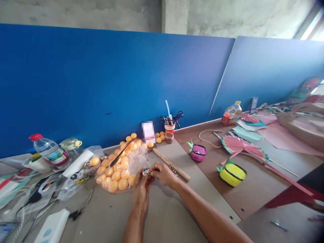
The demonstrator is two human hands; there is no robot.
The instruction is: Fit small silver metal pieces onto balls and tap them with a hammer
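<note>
My left hand (pixel 141 180) is closed around a small shiny silver ball (pixel 145 171), holding it up above the table. Fingertips of my right hand (pixel 160 172) pinch at the ball's right side; whether they also hold something small, I cannot tell. Just left of my hands lies a clear plastic bag (pixel 138 162) with many orange balls (pixel 115 176) in and around it. Behind my right wrist rests a bundle of thin wooden sticks (pixel 174 167), with a few tiny shiny bits beside it.
To the right sit a purple pouch (pixel 198 153), a yellow pouch (pixel 233 173) and a pink paper fan (pixel 243 146). A cup of pens (pixel 169 126) stands by the blue partition (pixel 101 84). At left are a water bottle (pixel 50 152), cables and a white power strip (pixel 53 226). Another person's arm (pixel 298 131) reaches in at right.
</note>
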